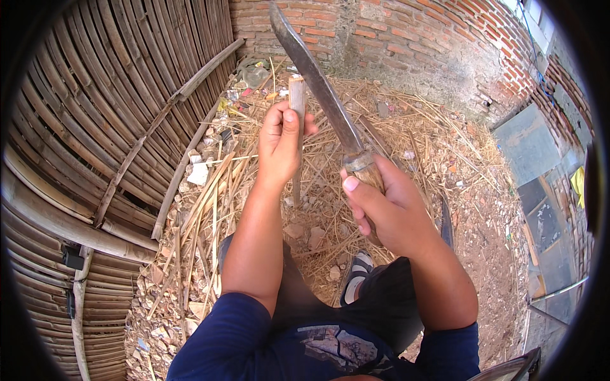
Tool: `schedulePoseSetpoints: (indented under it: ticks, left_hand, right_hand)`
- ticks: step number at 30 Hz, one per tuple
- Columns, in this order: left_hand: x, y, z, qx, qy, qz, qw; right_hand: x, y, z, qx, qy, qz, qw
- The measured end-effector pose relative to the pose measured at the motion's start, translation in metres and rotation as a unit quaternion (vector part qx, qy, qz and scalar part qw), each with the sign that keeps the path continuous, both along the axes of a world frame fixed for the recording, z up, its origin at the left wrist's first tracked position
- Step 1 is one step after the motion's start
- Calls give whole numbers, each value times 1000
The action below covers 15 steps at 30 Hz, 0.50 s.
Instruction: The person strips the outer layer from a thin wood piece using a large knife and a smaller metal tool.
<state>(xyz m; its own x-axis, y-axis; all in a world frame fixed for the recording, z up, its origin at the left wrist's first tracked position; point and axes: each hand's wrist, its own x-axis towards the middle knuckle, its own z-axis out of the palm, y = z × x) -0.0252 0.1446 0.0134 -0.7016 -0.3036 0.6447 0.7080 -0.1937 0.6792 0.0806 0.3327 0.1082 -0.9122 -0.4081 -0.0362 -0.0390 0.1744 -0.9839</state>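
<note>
- To your left stands a bamboo-slat wall [133,89], crossed by thicker poles.
- The littered ground [495,286] spreads around you, strewn with dry straw, split slivers and rubble, with barer brown soil at the near right.
- A brick wall [413,38] closes off the far side, its lower part patched with pale render.
- Grey panels [527,140] stand along your right, beyond the edge of the straw.
- Your dark trousers [387,292] show at the near side, below your forearms.
- The machete [322,92] is in front of you, its dark blade raised and slanting from the wooden handle toward the far left. It passes just right of the strip's top; you cannot tell whether they touch.
- The wooden strip [297,95] stands roughly upright left of the blade, narrowing toward its lower end.
- A striped sandal [359,272] is on your foot, between your forearms and nearer than the strip.
- Your right hand [397,213] is closed around the machete's handle, thumb along it.
- Your left hand [279,140] pinches the strip below its top, thumb in front and fingers curled behind.
</note>
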Motion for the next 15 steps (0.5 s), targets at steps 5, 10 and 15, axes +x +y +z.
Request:
schedulePoseSetpoints:
  ticks: [5, 10, 15]
  left_hand:
    - [20, 2, 6, 102, -22, 176, 979]
    - [99, 10, 34, -34, -190, -34, 981]
    - [138, 8, 44, -96, -258, -109, 955]
  right_hand:
    - [-1, -14, -8, 23, 73, -30, 997]
    - [-6, -20, -34, 58, 192, -37, 979]
    - [19, -38, -32, -3, 178, 1, 984]
